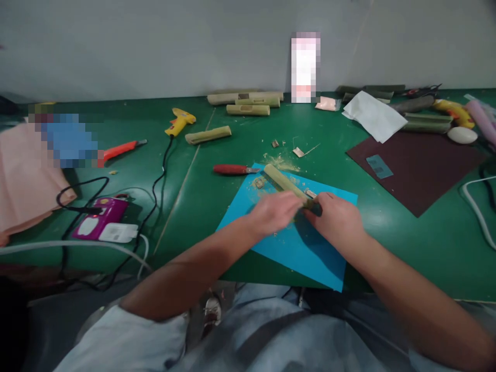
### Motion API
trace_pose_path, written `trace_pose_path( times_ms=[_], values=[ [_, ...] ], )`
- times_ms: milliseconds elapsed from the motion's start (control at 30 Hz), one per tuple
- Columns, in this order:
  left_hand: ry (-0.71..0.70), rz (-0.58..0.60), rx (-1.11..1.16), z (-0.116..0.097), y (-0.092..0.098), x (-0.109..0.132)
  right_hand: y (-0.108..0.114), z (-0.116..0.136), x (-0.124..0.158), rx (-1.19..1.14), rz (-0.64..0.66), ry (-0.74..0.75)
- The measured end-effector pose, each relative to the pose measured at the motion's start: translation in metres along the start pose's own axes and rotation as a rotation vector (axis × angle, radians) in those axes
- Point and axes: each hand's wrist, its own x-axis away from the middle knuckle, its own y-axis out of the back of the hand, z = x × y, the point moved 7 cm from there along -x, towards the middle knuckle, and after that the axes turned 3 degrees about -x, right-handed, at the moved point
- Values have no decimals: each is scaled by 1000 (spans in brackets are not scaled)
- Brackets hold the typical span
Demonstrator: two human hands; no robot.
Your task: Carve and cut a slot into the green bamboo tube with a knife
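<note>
A pale green bamboo tube (282,181) lies slanted over a blue sheet (325,261), its near end at my hands. My right hand (341,214) is closed around that near end, thumb and fingers pinched together. From the left, my left hand (275,211) reaches over the tube close to the right fingertips; its fingers are curled and a little blurred, and what they grip is hidden. A small pale metallic-looking piece (310,193) shows just beyond the right hand. Past the tube's far end, a red-handled carving knife (232,169) points its blade at the sheet. Shavings and dust surround the tube.
Bamboo pieces (248,109) line the wall, and another bamboo piece (208,135) lies nearer. To the left are a yellow glue gun (180,122), an orange cutter (122,150) and a purple power strip (101,218) with cords. A dark brown sheet (414,175) lies right.
</note>
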Motion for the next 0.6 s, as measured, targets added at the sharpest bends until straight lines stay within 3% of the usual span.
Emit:
trace_pose_path(
  times_ms=[100, 233, 333, 367, 500, 600],
  values=[
    [100, -204, -61, 12, 15, 1, 0, -2, 0, -20, 10, -29],
    [-68, -27, -54, 1, 2, -1, 0, -2, -1, -18, 8, -20],
    [68, -201, -103, 10, 15, -1, -1, -3, -2, -35, 22, -42],
    [69, -214, -97, 10, 15, -1, -1, -3, -2, -37, 25, -43],
    [-71, -55, -47, 3, 1, -3, -2, -3, -3, -45, 27, -30],
    [58, -227, -99, 16, 16, -2, -3, -3, -3, -74, 18, -35]
  ],
)
